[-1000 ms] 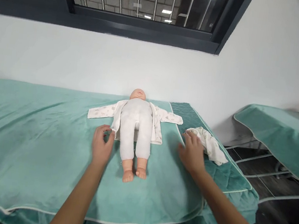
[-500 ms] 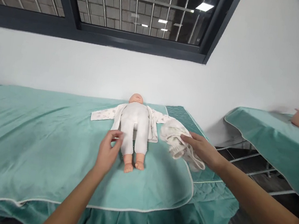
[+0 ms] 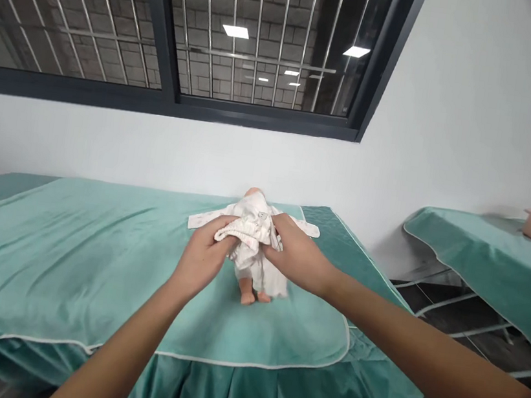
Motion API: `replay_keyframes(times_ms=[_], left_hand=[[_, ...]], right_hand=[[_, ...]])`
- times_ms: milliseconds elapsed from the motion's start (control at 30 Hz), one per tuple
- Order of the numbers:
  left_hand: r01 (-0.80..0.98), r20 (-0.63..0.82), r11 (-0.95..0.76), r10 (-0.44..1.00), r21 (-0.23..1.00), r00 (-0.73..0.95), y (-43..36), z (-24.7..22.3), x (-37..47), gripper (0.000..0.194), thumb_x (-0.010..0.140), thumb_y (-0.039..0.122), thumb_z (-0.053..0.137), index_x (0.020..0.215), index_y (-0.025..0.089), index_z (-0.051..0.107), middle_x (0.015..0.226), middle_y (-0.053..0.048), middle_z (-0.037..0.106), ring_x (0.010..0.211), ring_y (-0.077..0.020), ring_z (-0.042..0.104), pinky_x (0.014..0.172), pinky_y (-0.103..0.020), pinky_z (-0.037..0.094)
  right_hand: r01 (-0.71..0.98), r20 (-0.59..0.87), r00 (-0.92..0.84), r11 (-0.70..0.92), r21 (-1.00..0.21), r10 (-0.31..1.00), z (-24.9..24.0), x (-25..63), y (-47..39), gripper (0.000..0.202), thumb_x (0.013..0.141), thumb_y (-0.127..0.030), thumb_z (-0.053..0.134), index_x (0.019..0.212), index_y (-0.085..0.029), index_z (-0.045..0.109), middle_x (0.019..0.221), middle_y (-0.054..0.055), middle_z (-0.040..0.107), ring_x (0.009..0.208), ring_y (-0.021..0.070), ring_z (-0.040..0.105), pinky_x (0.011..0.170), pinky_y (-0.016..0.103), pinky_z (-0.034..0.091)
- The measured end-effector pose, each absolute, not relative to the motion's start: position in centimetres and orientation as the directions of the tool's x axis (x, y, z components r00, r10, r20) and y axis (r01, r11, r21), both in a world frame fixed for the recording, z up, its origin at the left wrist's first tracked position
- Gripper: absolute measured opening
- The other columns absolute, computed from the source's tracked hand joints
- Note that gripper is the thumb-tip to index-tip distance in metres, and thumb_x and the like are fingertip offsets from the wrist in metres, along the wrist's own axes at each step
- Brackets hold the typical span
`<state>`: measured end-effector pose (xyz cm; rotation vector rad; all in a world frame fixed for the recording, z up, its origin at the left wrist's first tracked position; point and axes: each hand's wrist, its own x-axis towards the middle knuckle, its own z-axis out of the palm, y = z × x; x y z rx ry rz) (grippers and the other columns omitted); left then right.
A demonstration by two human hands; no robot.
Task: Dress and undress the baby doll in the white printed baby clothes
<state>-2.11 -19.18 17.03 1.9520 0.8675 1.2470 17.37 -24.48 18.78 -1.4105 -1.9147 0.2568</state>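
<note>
Evidently, the left hand (image 3: 204, 250) and right hand (image 3: 301, 256) grip a bunched garment (image 3: 254, 227) at its nine and three o'clock; the doll (image 3: 245, 285) lies behind it, toward twelve, feet (image 3: 247, 299) toward six. Loose folds could slip the grip, or snag unseen, the garment hiding much of the doll; no brand, label or writing is legible.

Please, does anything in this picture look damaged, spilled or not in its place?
Nothing looks damaged or spilled. The green cover has a small kink in its white front edge, left of centre, looking untidy. The garment looks bunched, but the left hand and right hand hold it.
</note>
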Motion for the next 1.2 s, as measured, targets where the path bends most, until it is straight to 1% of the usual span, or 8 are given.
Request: replay_keyframes(times_ms=[167, 367, 500, 567, 700, 867, 1033, 1200], left_hand=[[0.296, 0.634, -0.709, 0.706, 0.641, 0.317, -21.6, 24.3, -2.8, 0.023, 0.086, 0.025, 0.054, 0.097, 0.021, 0.073, 0.092, 0.0, 0.07, 0.083, -0.0169, 0.061, 0.075, -0.026, 0.047], [0.261, 0.792, -0.8, 0.589, 0.541, 0.164, -23.4, 29.7, -2.4, 0.026, 0.088, 0.025, 0.051, 0.105, 0.021, 0.071, 0.101, -0.001, 0.069, 0.092, -0.0185, 0.061, 0.082, -0.029, 0.048], [0.233, 0.798, -0.792, 0.595, 0.564, 0.092, -23.4, 30.8, -2.5, 0.024, 0.088, 0.027, 0.054, 0.105, 0.022, 0.069, 0.097, 0.0, 0.067, 0.087, -0.0174, 0.061, 0.081, -0.029, 0.049], [0.222, 0.802, -0.794, 0.593, 0.566, 0.075, -23.4, 30.9, -2.4, 0.025, 0.086, 0.025, 0.055, 0.107, 0.023, 0.068, 0.097, 0.001, 0.067, 0.086, -0.0166, 0.06, 0.08, -0.028, 0.049], [0.197, 0.753, -0.762, 0.645, 0.617, 0.134, -23.0, 30.1, -2.3, 0.025, 0.082, 0.023, 0.054, 0.102, 0.022, 0.069, 0.092, 0.0, 0.066, 0.079, -0.0162, 0.06, 0.075, -0.028, 0.051], [0.226, 0.572, -0.627, 0.776, 0.746, 0.266, -21.4, 27.8, -3.7, 0.021, 0.081, 0.029, 0.056, 0.095, 0.021, 0.069, 0.086, -0.002, 0.066, 0.072, -0.0181, 0.061, 0.062, -0.029, 0.051], [0.216, 0.442, -0.618, 0.725, 0.756, 0.528, -20.3, 24.9, -4.4, 0.036, 0.073, 0.031, 0.072, 0.107, 0.024, 0.066, 0.118, -0.006, 0.064, 0.093, -0.0219, 0.066, 0.07, -0.03, 0.054], [0.123, 0.225, -0.455, 0.636, 0.882, 0.738, -19.6, 21.8, -2.8, 0.042, 0.077, 0.039, 0.073, 0.114, 0.02, 0.064, 0.104, -0.007, 0.069, 0.095, -0.025, 0.066, 0.073, -0.033, 0.054]], right_hand=[[0.83, 0.667, -0.103, 0.433, -0.352, 0.738, 22.7, 15.7, -26.1, 0.033, 0.088, -0.017, 0.049, 0.12, -0.022, 0.055, 0.118, 0.008, 0.058, 0.106, 0.0238, 0.055, 0.083, 0.035, 0.043], [0.781, 0.677, -0.197, 0.531, -0.329, 0.709, 29.6, 16.2, -26.7, 0.017, 0.087, -0.017, 0.049, 0.095, -0.023, 0.062, 0.086, -0.001, 0.064, 0.078, 0.0165, 0.058, 0.07, 0.03, 0.041], [0.692, 0.763, -0.346, 0.697, -0.185, 0.546, 32.2, 16.8, -28.2, 0.024, 0.084, -0.018, 0.057, 0.107, -0.024, 0.062, 0.116, 0.003, 0.06, 0.101, 0.0199, 0.057, 0.083, 0.034, 0.044], [0.644, 0.73, -0.451, 0.754, -0.132, 0.513, 32.0, 16.5, -29.2, 0.018, 0.089, -0.023, 0.056, 0.106, -0.025, 0.062, 0.116, 0.004, 0.06, 0.105, 0.0209, 0.057, 0.087, 0.036, 0.043], [0.698, 0.547, -0.459, 0.665, -0.264, 0.7, 29.1, 15.7, -29.4, 0.026, 0.087, -0.037, 0.063, 0.109, -0.024, 0.055, 0.091, 0.0, 0.066, 0.082, 0.0187, 0.06, 0.075, 0.032, 0.043], [0.744, 0.446, -0.353, 0.536, -0.399, 0.822, 25.4, 16.1, -27.1, 0.036, 0.082, -0.026, 0.063, 0.116, -0.023, 0.05, 0.076, -0.002, 0.06, 0.074, 0.0179, 0.055, 0.065, 0.028, 0.038], [0.37, 0.492, -0.319, 0.585, -0.722, 0.81, 24.9, 16.7, -25.4, 0.023, 0.091, -0.028, 0.055, 0.113, -0.022, 0.052, 0.089, -0.001, 0.059, 0.077, 0.0134, 0.054, 0.067, 0.026, 0.042], [-0.007, 0.441, -0.355, 0.47, -0.883, 0.824, 23.4, 17.2, -23.3, 0.028, 0.087, -0.038, 0.066, 0.109, -0.023, 0.056, 0.094, 0.001, 0.062, 0.078, 0.0138, 0.059, 0.066, 0.026, 0.047]])
